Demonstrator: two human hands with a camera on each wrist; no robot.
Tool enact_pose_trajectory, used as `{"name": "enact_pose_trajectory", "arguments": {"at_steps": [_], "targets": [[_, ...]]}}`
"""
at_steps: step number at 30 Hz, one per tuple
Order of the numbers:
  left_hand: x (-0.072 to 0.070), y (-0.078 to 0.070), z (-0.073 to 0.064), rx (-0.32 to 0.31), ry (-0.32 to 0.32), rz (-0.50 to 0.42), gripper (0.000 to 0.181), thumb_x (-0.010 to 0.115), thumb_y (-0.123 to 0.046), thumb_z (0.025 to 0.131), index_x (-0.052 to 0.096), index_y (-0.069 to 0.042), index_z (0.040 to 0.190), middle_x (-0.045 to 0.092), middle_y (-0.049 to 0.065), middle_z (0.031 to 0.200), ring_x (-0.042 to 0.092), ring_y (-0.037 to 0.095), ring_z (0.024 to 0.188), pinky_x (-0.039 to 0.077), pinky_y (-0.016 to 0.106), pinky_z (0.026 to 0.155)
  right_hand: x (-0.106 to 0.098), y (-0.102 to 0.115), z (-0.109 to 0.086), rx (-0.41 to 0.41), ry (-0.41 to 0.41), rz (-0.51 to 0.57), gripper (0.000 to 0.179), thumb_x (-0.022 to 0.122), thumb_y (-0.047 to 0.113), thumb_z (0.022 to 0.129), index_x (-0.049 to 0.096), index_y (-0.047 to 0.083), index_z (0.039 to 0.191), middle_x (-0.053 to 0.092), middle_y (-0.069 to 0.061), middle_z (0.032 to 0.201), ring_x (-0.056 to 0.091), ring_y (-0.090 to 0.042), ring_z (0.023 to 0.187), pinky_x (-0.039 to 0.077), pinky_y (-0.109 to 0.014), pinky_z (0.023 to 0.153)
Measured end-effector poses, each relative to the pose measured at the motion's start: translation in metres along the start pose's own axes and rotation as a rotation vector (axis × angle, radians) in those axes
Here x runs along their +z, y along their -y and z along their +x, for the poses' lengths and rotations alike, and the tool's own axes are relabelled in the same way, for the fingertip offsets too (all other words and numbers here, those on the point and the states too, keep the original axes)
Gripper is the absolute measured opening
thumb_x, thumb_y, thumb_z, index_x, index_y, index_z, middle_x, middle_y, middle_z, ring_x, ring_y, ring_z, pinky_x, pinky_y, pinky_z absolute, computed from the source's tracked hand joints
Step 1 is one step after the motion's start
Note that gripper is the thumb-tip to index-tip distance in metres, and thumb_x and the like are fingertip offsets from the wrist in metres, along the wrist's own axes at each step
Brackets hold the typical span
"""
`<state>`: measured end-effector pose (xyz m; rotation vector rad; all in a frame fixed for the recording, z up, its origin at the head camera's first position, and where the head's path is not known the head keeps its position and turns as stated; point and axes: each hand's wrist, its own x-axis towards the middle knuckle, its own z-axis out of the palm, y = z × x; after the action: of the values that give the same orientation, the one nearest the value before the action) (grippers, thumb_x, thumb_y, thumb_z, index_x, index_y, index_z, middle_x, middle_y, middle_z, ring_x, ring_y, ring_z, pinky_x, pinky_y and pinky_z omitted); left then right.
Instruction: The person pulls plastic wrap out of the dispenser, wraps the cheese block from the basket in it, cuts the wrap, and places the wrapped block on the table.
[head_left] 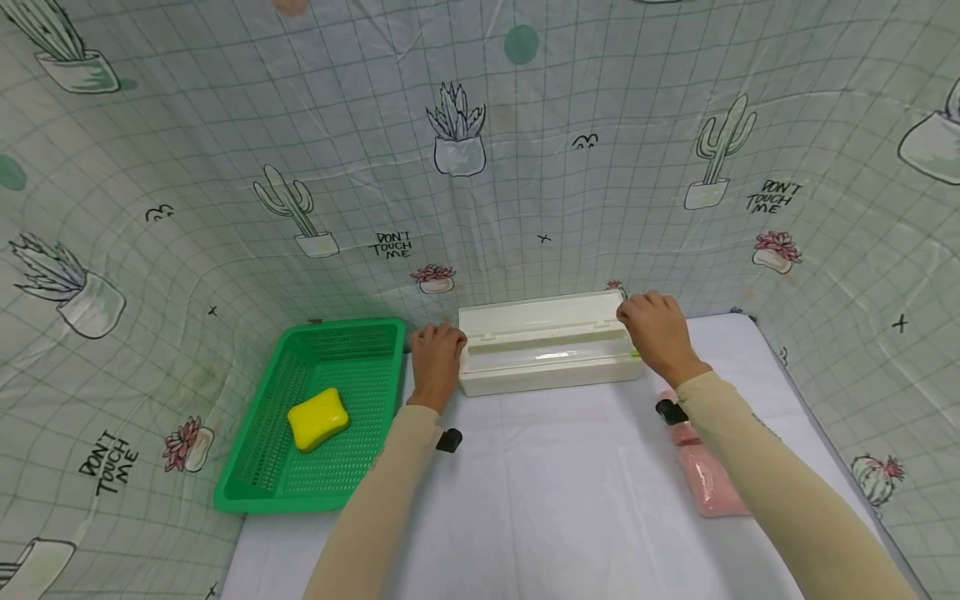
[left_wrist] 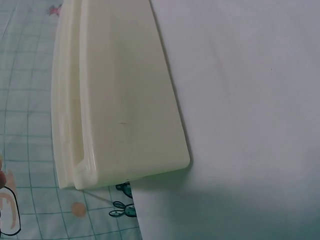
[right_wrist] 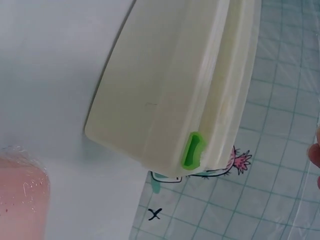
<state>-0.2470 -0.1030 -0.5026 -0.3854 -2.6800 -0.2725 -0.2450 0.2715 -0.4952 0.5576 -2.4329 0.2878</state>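
Observation:
A white plastic wrap dispenser [head_left: 551,377] lies lengthwise at the back of the table, its lid [head_left: 540,314] raised. Light glints on the clear film [head_left: 555,355] inside. My left hand [head_left: 437,362] is at the dispenser's left end, fingers curled. At the right end, my right hand [head_left: 660,337] has its fingertips right by the lid's corner. Both hands appear to pinch the edge of thin clear wrap, which shows only as glossy creases near the fingers [right_wrist: 314,152] in the right wrist view. A green slide cutter [right_wrist: 192,151] sits at the dispenser's right end.
On the left stands a green basket [head_left: 367,446] with a yellow sponge [head_left: 318,418] in it. Pink plastic-wrapped packages [head_left: 708,479] lie under my right forearm. A cactus-print sheet [head_left: 525,200] rises behind the white table [head_left: 555,500].

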Motion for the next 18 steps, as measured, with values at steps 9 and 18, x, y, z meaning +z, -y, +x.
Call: {"name": "enact_pose_trajectory", "arguments": {"at_steps": [9, 18], "targets": [[-0.009, 0.000, 0.004, -0.030, -0.013, -0.015, 0.014, 0.069, -0.023, 0.103, 0.078, -0.013, 0.104, 0.073, 0.006, 0.127, 0.061, 0.029, 0.115, 0.043, 0.051, 0.105, -0.006, 0.000, 0.005, 0.017, -0.006, -0.002, 0.005, 0.077, -0.001, 0.093, 0.073, 0.000, 0.095, 0.071, -0.016, 0.090, 0.064, -0.039, 0.093, 0.051, -0.054, 0.081], [-0.017, 0.000, 0.007, -0.042, -0.018, -0.027, 0.014, 0.067, -0.023, 0.103, 0.077, -0.013, 0.104, 0.074, 0.004, 0.112, 0.059, 0.029, 0.112, 0.042, 0.052, 0.106, -0.013, 0.000, 0.011, 0.016, -0.030, -0.003, 0.006, 0.077, -0.001, 0.092, 0.072, -0.001, 0.096, 0.072, -0.017, 0.091, 0.065, -0.041, 0.096, 0.052, -0.058, 0.085]]}}
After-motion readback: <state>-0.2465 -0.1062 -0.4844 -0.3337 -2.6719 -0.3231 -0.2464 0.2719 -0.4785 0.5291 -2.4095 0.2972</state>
